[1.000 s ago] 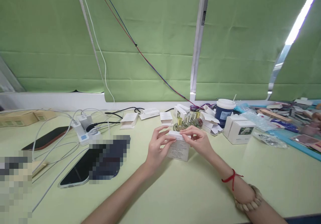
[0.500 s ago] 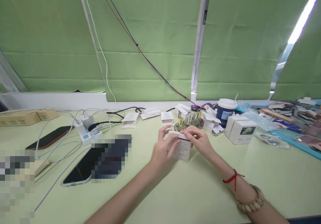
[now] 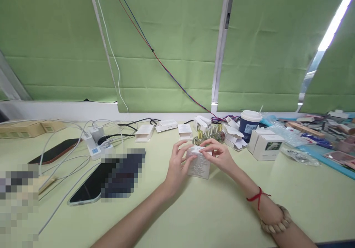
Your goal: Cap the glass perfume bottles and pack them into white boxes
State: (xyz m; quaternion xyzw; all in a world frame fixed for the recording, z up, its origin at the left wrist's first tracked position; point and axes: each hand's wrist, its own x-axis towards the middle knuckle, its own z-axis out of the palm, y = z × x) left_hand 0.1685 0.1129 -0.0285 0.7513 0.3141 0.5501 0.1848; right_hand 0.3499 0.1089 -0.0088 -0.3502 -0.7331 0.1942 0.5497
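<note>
A small white carton (image 3: 199,166) with fine print on its front stands upright on the table between my hands. My left hand (image 3: 179,163) grips its left side, thumb on the printed face and fingers behind. At the top edge my right hand (image 3: 219,155) pinches the carton with thumb and forefinger; a red string and a beaded bracelet circle that wrist. Just behind the carton is a group of small glass bottles (image 3: 208,137) with gold and silver caps, partly hidden by my right hand.
Opened white boxes (image 3: 144,133) lie along the back. To the right are two white boxes with a flower picture (image 3: 267,146), a blue cup (image 3: 249,124) and plastic wrap. At left, a phone (image 3: 91,185), a power strip (image 3: 95,146) and white cables spread over the table.
The dark gap below the carton's top flap no longer shows, and the top now lies level with the front. Both hands keep their hold, with small finger shifts.
</note>
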